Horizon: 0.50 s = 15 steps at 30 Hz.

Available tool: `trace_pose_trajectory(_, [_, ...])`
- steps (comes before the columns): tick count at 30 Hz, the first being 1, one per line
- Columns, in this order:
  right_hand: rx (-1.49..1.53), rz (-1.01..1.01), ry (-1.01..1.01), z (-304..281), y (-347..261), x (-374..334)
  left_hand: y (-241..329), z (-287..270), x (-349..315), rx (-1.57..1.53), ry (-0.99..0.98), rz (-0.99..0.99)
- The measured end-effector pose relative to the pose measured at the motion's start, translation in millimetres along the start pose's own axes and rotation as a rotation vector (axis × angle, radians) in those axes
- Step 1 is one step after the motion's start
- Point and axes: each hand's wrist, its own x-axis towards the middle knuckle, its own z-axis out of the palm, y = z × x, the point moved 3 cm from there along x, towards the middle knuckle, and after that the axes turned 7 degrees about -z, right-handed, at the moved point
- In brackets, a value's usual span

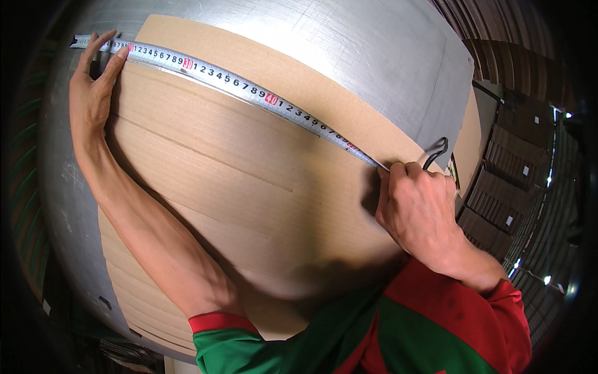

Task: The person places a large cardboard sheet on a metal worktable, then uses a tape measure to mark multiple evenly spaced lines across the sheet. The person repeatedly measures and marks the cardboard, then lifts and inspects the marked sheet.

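A silver tape measure [230, 81] with a numbered blade is drawn out across a brown cardboard sheet [205, 149], sloping from upper left down to the right. My left hand [93, 93] is at the blade's left part, its fingers over the strip and the thumb against it. Beyond those fingers, the dark end of the blade reaches past the cardboard's left edge. My right hand [420, 209] is closed around the tape's other end, where the blade runs under the fingers; the case is mostly hidden in the fist. A black cord loop [438, 151] sticks out above that hand.
The cardboard lies on a grey metal table [349, 43], whose surface shows behind it and at the left. Stacks of brown cardboard [511, 162] stand off to the right, with more flat sheets [517, 37] at the upper right.
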Motion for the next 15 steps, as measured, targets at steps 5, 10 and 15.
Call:
trace_pose_trajectory(5, [0.011, -0.004, 0.011, 1.1, -0.5, -0.1, -0.2, -1.0, 0.7, -0.007, -0.003, 0.020])
trace_pose_trajectory(10, [0.001, -0.002, 0.029, 2.0, -1.5, -0.6, 0.2, -0.9, -0.3, -0.005, -0.007, 0.003])
trace_pose_trajectory(15, [-0.016, 0.001, 0.028, 2.2, -1.2, -0.8, 1.2, -0.6, 0.0, -0.014, -0.007, 0.004])
